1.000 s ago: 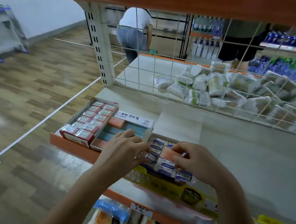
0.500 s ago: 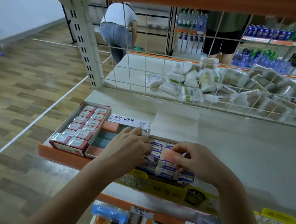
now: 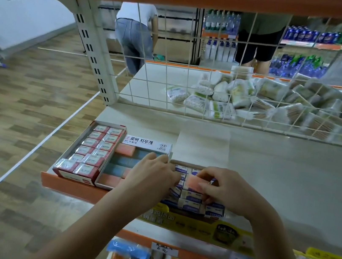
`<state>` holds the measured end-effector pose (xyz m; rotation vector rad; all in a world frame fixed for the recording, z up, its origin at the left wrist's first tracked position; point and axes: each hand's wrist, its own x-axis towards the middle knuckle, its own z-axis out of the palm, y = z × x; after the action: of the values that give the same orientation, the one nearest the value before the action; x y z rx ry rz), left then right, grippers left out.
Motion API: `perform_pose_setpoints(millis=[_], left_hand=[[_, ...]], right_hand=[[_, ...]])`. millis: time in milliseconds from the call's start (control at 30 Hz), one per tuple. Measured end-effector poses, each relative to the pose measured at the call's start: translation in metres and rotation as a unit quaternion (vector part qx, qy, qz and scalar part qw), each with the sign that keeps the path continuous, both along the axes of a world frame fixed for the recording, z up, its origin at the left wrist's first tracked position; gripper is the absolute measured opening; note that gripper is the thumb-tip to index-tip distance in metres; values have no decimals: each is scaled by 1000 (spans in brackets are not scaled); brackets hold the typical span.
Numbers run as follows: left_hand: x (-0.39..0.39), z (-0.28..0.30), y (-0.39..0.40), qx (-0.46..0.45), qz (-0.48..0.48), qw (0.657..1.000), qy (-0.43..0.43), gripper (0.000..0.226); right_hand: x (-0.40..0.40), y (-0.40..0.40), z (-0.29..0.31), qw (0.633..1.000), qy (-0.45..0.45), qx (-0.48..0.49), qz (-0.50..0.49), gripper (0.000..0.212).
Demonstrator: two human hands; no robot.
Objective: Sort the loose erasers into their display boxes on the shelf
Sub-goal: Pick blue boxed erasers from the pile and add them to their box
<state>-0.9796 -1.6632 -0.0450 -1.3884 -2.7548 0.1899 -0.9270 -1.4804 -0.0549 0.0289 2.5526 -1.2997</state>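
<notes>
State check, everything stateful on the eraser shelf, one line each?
pink eraser: pinched by right hand, over the blue-label box
left hand: fingers curled at that box's left edge; grip unclear
red eraser box: open, full
pink-and-blue eraser box: open, lid flap up, mostly filled
blue-label eraser box: open, filled

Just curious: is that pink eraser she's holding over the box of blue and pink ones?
No, the right hand holds the pink eraser over the box of white-and-blue wrapped erasers.
</notes>
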Motion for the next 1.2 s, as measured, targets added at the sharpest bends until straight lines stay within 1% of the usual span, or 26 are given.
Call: perform_pose_setpoints(millis=[200, 267, 367, 433, 500, 600, 700, 767, 833, 900, 1033, 1133, 1200], left_hand=[[0, -7, -7, 36, 10, 999, -8, 25], [1, -7, -9, 60, -8, 998, -3, 20], [1, -12, -13, 88, -8, 996, 7, 28], [1, -17, -16, 115, -9, 993, 13, 21], [3, -19, -18, 123, -10, 992, 17, 15], [7, -20, -21, 117, -2, 993, 11, 17], [13, -15, -30, 157, 8, 987, -20, 32], [16, -12, -42, 190, 25, 981, -30, 34], [17, -8, -58, 216, 46, 974, -43, 33], [15, -5, -74, 213, 63, 974, -48, 32], [7, -7, -98, 159, 90, 980, -84, 33], [1, -11, -108, 141, 80, 979, -120, 27], [-3, -13, -111, 140, 63, 980, -123, 22]], right_hand=[[-1, 2, -2, 1000, -9, -10, -2, 11], [-2, 2, -4, 1000, -9, -9, -4, 12], [-3, 2, -5, 1000, -10, 1, -5, 14], [-3, 1, -5, 1000, -11, 6, -5, 16], [-3, -1, -2, 1000, -5, 6, -1, 14], [-5, -6, 7, 999, 22, 26, 17, 10], [-15, -13, 19, 997, 63, 38, 19, 11], [-26, -20, 27, 995, 96, 36, 6, 12], [-41, -29, 36, 993, 115, 32, 3, 18], [-57, -41, 44, 990, 131, 48, 17, 22], [-91, -68, 52, 983, 143, 100, 51, 21], [-109, -89, 47, 983, 113, 128, 68, 18], [-114, -98, 39, 980, 85, 161, 79, 19]])
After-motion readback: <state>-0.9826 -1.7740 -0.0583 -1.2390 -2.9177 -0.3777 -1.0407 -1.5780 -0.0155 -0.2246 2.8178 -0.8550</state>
